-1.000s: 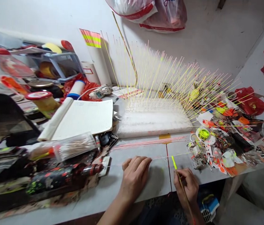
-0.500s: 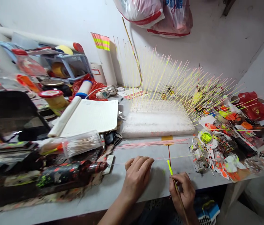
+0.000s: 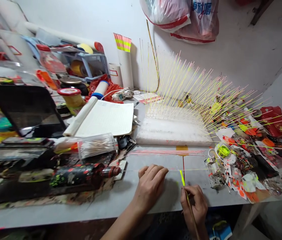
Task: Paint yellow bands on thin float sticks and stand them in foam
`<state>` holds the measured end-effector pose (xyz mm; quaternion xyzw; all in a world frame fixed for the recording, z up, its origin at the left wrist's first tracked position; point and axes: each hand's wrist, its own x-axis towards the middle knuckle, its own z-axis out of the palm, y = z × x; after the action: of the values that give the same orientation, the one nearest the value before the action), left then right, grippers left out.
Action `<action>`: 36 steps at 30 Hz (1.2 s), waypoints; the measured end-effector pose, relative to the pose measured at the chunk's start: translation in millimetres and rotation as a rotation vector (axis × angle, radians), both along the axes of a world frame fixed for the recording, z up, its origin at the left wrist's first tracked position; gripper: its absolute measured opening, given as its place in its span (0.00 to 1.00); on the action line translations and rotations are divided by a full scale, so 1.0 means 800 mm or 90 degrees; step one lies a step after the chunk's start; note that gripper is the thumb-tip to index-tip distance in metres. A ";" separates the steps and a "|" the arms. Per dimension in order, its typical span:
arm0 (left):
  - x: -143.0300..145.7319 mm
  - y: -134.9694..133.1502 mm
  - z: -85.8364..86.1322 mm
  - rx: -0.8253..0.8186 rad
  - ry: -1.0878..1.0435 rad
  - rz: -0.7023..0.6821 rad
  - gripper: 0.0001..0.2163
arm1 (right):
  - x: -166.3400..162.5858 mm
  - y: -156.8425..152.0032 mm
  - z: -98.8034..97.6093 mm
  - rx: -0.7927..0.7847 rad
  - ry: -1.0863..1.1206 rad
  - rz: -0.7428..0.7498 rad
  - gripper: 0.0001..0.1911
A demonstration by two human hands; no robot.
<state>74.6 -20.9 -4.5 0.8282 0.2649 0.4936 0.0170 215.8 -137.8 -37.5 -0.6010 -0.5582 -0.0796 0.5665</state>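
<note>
My right hand [image 3: 195,201] is closed round a paintbrush [image 3: 187,197], whose bristles are coated in bright yellow and point up and away from me. The brush tip meets or nearly meets a thin rod [image 3: 197,169] that runs sideways above the table. My left hand [image 3: 151,182] has its fingers curled over that rod, left of the brush. The rod's left end reaches the nose of a dark, paint-spotted rotary tool [image 3: 80,175]. Behind the hands lie several thin pink rods [image 3: 156,153]. A dark red stick [image 3: 183,165] extends from under the yellow-brown tape [image 3: 181,150].
Many yellow-and-pink rods [image 3: 178,86] stand in a white foam block [image 3: 171,135]. Left are an open notebook [image 3: 108,116], a bag of cotton swabs [image 3: 97,146] and jars. Paint-stained scraps [image 3: 233,170] crowd the right.
The camera view has swung slightly left, so the surroundings sit further right. Both hands keep nearly the same pose, the left on the rod and the right on the brush.
</note>
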 end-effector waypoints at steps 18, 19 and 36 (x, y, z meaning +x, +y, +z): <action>0.000 -0.001 -0.002 -0.009 -0.018 0.005 0.08 | -0.013 0.000 0.005 -0.012 0.002 0.058 0.06; 0.000 -0.001 -0.002 -0.010 -0.018 0.004 0.09 | -0.015 0.002 0.005 -0.009 0.000 0.061 0.06; 0.002 -0.003 -0.004 -0.010 -0.025 0.012 0.09 | -0.021 0.012 0.006 -0.006 -0.010 0.052 0.04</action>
<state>76.5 -23.0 -8.1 0.8157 0.2757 0.5079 0.0238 198.7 -128.2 -32.8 -0.5795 -0.5871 -0.0583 0.5622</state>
